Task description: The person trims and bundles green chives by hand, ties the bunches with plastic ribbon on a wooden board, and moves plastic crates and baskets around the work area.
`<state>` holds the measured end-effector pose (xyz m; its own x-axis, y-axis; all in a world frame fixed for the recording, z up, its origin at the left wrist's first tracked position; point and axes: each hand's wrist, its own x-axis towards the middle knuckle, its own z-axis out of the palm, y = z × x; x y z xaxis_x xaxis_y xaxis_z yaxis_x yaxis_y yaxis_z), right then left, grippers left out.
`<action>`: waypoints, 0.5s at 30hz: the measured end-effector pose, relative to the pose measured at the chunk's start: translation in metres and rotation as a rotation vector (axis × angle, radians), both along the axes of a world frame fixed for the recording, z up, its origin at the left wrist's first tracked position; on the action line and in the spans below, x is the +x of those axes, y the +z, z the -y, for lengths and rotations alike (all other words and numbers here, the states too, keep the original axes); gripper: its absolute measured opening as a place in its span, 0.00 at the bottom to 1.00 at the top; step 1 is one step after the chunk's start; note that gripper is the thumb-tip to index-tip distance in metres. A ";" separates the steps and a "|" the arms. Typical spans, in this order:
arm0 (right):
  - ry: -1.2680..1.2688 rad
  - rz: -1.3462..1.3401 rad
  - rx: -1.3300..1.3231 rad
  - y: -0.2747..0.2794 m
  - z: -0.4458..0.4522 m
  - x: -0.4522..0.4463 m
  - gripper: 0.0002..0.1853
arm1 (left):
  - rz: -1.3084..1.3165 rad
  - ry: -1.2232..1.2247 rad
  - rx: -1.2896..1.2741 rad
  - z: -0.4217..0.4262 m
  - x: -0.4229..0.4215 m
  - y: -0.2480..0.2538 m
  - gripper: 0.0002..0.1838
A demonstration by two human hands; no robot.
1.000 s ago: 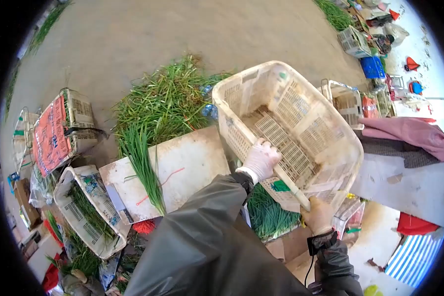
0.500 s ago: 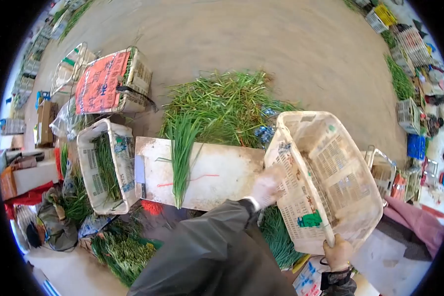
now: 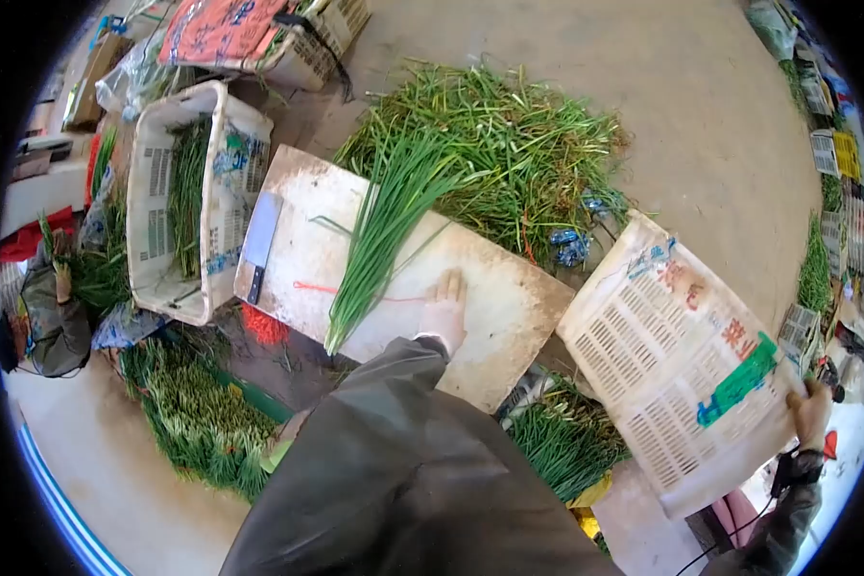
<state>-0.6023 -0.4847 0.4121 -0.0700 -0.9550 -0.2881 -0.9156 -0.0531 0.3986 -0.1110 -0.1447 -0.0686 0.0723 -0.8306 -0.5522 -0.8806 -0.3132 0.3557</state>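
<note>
My left hand (image 3: 444,312) lies flat on the stained white board (image 3: 485,331), fingers stretched out, holding nothing. Left of it, a bunch of long green leafy stalks (image 3: 379,240), which look like Chinese chives, lies across the board. A red string (image 3: 315,287) runs beneath the bunch. Along the board's left end rests a cleaver (image 3: 260,240) with a dark handle. At far right, my right hand (image 3: 812,415) grips the rim of a white plastic basket (image 3: 643,355). The basket is tipped, its slotted side with green tape facing me; its inside is hidden.
A heap of loose green leaves (image 3: 509,144) lies on the floor beyond the board. Another white basket (image 3: 144,221) holding greens stands at left. Bundled greens (image 3: 192,403) lie lower left, and more greens (image 3: 571,442) sit below the board's right end.
My left hand has moved off the basket's side onto the board. My right hand has swung the basket outward to the right and tilted it. The whole view has turned.
</note>
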 end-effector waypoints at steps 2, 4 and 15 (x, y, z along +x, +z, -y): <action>0.069 0.046 -0.011 0.007 0.019 0.037 0.21 | 0.029 0.008 -0.032 0.000 -0.001 0.007 0.56; 0.157 0.149 -0.042 0.018 0.026 0.087 0.18 | 0.033 -0.024 -0.089 -0.007 0.005 -0.008 0.56; 0.581 0.310 -0.306 0.022 0.149 0.200 0.17 | 0.017 -0.021 -0.090 -0.006 0.010 -0.009 0.40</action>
<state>-0.4022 -0.6339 0.4338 0.5149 -0.8541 0.0731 -0.8465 -0.4932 0.2006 -0.1013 -0.1388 -0.0773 0.0632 -0.8784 -0.4738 -0.8924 -0.2623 0.3671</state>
